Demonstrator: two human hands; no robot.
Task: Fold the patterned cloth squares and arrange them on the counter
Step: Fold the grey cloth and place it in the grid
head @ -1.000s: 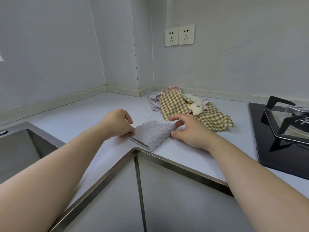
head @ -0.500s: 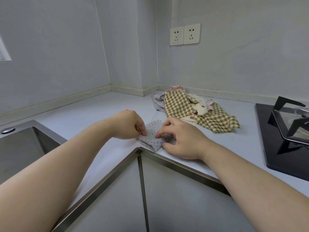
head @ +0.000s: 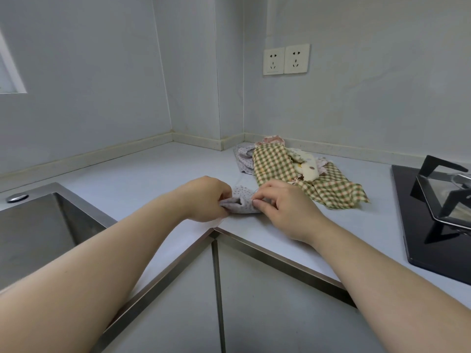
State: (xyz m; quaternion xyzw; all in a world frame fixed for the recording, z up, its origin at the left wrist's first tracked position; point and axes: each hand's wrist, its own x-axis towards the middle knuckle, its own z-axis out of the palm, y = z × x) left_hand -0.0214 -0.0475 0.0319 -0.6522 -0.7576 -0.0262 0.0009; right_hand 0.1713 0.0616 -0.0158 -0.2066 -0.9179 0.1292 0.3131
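Note:
A small grey cloth with red dots point(head: 242, 203) lies folded on the counter point(head: 142, 174) near the inner corner of its front edge. My left hand point(head: 206, 198) grips its left end with curled fingers. My right hand point(head: 283, 205) pinches its right end between thumb and fingertips. Most of the cloth is hidden between the two hands. Behind it lies a loose heap of cloths: a green checked cloth point(head: 277, 166) on top, a cream spotted one point(head: 309, 169), and a pale dotted one point(head: 243, 161).
A steel sink point(head: 46, 230) is set into the counter at the left. A black gas hob with pan supports point(head: 441, 200) sits at the right. Two wall sockets point(head: 286, 59) are above the heap. Steel trim point(head: 275, 258) edges the counter front.
The two hands have come closer together over the dotted cloth, which now shows as a much smaller bundle. The view has shifted slightly left.

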